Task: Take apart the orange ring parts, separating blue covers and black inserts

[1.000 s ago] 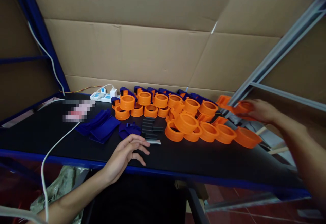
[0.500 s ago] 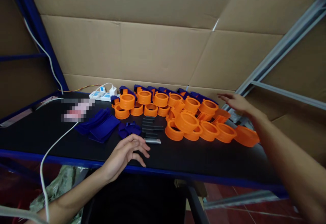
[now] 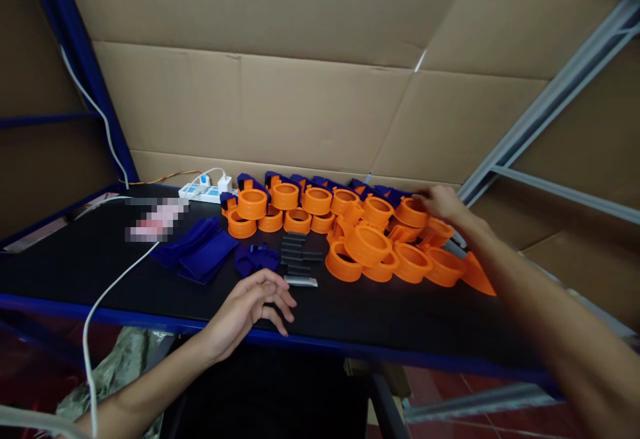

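My left hand [image 3: 260,302] hovers over the front edge of the black tabletop with its fingers loosely bent and apart, holding nothing. Just beyond it lie a small silver-grey piece [image 3: 301,282], several dark grey strips [image 3: 295,252] and dark blue plastic parts [image 3: 256,259]. My right hand [image 3: 443,204] is at the back right, its fingers bent down at the rear orange ring [image 3: 411,211], which has a dark blue part [image 3: 391,194] behind it. Its fingertips are blurred and partly hidden, so whether they grip the ring cannot be told. More orange rings [image 3: 367,246] stand in stacked rows.
Flat dark blue pieces [image 3: 207,252] lie on the left of the tabletop [image 3: 350,319]. A white power strip [image 3: 200,192] stands at the back, and a white cable [image 3: 103,289] runs across the left. Cardboard [image 3: 300,106] walls the back; a metal frame bar [image 3: 545,106] slants at the right.
My right hand has moved left and slightly down to the rear orange ring, its fingers now bent. The left hand keeps about the same place and pose. The view has shifted slightly.
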Demonstrator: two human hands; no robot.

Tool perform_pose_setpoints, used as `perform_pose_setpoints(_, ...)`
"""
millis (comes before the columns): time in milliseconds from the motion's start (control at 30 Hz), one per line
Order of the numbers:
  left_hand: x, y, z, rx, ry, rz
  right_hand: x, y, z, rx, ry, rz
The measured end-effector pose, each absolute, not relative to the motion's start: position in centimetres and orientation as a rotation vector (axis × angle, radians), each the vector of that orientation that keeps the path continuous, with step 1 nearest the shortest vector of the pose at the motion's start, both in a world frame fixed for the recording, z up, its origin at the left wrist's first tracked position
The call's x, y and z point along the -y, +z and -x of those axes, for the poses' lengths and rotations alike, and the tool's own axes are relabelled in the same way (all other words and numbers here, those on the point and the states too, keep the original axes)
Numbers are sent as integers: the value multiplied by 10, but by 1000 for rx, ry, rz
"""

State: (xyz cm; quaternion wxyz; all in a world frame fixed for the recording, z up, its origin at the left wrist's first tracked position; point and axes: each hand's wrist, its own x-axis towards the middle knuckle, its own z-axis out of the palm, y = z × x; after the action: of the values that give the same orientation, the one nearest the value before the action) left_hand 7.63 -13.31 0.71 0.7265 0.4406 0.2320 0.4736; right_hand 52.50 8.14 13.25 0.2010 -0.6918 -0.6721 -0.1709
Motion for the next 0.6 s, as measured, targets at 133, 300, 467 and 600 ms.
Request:
perform_pose_setpoints(133,134,9,-75,-498,1032,-980,-68,152,-535,1818,-540,1939)
perform_pose_setpoints(300,133,10,-76,-436,1047,-1024,-19,175,-492,1772,-700,1736)
perform_pose_setpoints(467,139,17,-80,-269,1228,-967,83,150,-353,2158,-767,979)
perform_pose_setpoints(600,153,30,-77,-320,1420,-798,143,131,-270,2542,-527,757)
